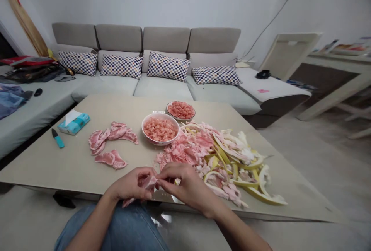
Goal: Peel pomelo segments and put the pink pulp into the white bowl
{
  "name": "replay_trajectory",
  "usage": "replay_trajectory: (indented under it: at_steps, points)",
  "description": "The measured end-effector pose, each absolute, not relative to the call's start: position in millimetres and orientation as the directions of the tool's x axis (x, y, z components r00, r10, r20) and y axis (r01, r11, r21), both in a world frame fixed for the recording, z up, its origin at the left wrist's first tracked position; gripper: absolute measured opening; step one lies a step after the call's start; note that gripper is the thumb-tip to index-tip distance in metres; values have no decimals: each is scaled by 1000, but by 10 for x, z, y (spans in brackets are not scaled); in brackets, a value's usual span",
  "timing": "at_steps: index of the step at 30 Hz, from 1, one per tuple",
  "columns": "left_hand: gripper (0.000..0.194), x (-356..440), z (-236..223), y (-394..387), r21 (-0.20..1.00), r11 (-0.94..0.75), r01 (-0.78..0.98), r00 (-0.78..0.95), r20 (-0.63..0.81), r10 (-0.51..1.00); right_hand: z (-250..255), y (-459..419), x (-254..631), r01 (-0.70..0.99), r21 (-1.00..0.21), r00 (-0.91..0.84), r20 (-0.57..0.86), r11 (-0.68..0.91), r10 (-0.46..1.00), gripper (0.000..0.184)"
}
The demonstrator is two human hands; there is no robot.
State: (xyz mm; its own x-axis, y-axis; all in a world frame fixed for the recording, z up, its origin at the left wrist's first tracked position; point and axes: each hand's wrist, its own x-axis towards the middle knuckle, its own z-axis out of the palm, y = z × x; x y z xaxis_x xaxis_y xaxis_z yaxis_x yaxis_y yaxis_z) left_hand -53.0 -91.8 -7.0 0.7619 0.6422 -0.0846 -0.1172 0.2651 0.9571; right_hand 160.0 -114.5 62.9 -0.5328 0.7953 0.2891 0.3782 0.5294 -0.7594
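Observation:
In my left hand is a pink pomelo segment, held over the table's front edge above my knee. My right hand pinches the segment's upper end between thumb and fingertips. Just beyond my hands lies a heap of pink membrane with thick yellow-and-white pomelo rind to its right. Several unpeeled segments are spread left of centre. A white bowl of peeled pink pulp stands behind my hands, and a second, dark-rimmed bowl of pulp sits farther back.
A small knife with a turquoise handle and a blue tissue pack lie at the table's left. The beige table faces a grey sofa with checkered cushions. Another table stands at the right.

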Motion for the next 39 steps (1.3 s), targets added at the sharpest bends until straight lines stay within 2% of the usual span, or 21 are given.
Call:
replay_trajectory:
  at_steps: [4, 7, 11, 18, 26, 28, 30, 34, 37, 39]
  points:
    - [48, -530, -54, -885, 984, 166, -64, 746, -63, 663, 668, -1156, 1588, 454, -701, -552, 263, 550, 791, 14]
    - [44, -512, -33, -858, 998, 48, -40, 707, -6, 707, 623, -1190, 1524, 508, -679, -461, 305, 530, 833, 11]
    - [47, -460, -12, -851, 998, -23, -64, 665, 60, 744, 524, -1205, 1465, 477, -760, -322, 317, 442, 892, 10]
    - [41, -406, 29, -888, 1000, -2, -27, 662, 20, 749, 446, -1144, 1501, 338, -911, -188, 181, 237, 965, 8]
    - [51, -353, -43, -922, 999, -34, 1, 602, 26, 798, 363, -1117, 1507, 239, -967, -123, 61, 89, 991, 6]
    - [52, -371, -72, -925, 999, -4, -34, 586, 24, 810, 368, -1104, 1560, 234, -968, -92, 68, 88, 993, 6]
    - [53, -407, -89, -921, 983, 79, -165, 533, 22, 846, 383, -1089, 1681, 250, -963, -45, 91, 100, 995, 8]
    - [48, -456, -75, -904, 863, 191, -467, 410, 20, 912, 362, -1051, 2085, 390, -908, 4, 167, 152, 986, 22]
    - [45, -441, -55, -903, 834, 224, -504, 429, 16, 903, 257, -1008, 2416, 588, -781, 88, 321, 211, 943, 26]
    - [46, -426, -54, -910, 835, 239, -496, 448, 9, 894, 170, -970, 2601, 746, -622, 107, 464, 237, 880, 28]
